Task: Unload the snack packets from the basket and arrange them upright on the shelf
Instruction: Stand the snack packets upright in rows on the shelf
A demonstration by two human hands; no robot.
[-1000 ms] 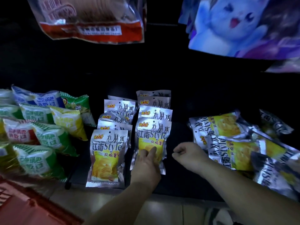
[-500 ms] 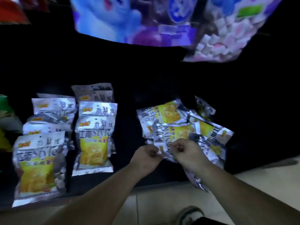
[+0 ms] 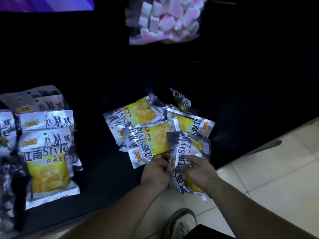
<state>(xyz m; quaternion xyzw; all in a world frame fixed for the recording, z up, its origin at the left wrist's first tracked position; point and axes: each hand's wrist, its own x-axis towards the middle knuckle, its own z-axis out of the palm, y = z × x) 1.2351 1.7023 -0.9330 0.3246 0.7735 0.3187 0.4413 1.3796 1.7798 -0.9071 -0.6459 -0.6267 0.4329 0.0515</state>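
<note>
upright silver chip packets point(image 3: 46, 152) stand in rows at the left of the dark shelf point(image 3: 96, 169). a loose pile point(image 3: 138, 116) lies to their right. at its near edge, the left hand point(image 3: 156, 173) and right hand point(image 3: 198, 169) both grip one packet point(image 3: 181, 147) between them.

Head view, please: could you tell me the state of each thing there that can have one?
held packet, lifted, tilted, gripped by both hands.
left hand, gripping the held packet's edge.
right hand, curled round the held packet.
loose packets, lying flat, overlapping in a heap.
arranged packets, upright, in rows.
marshmallow bag, full, up above.
</note>
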